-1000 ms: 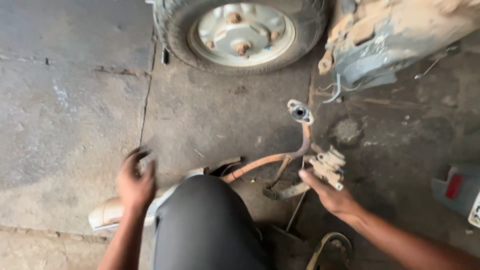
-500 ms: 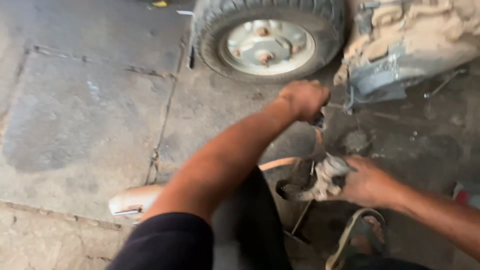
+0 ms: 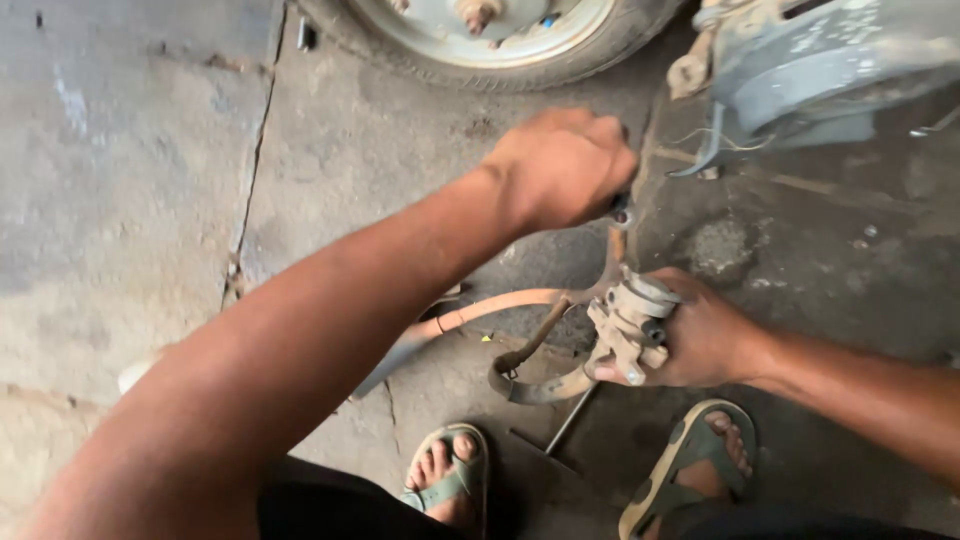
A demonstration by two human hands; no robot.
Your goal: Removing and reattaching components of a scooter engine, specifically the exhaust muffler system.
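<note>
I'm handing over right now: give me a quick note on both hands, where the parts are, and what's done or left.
Left hand: closed in a fist grip on the upper end of the rusty orange curved metal tube, near the grey fender.
Right hand: closed around the dirty beige metal caliper-like block at the tube's junction.
The tube lies over the concrete floor, below the grey-rimmed tyre; a curved bracket hangs under the block. Sandalled feet sit on either side.
Done: both hands have hold of the assembly.
Left: the block is still joined to the tube; whether any fastener is loose cannot be seen.
</note>
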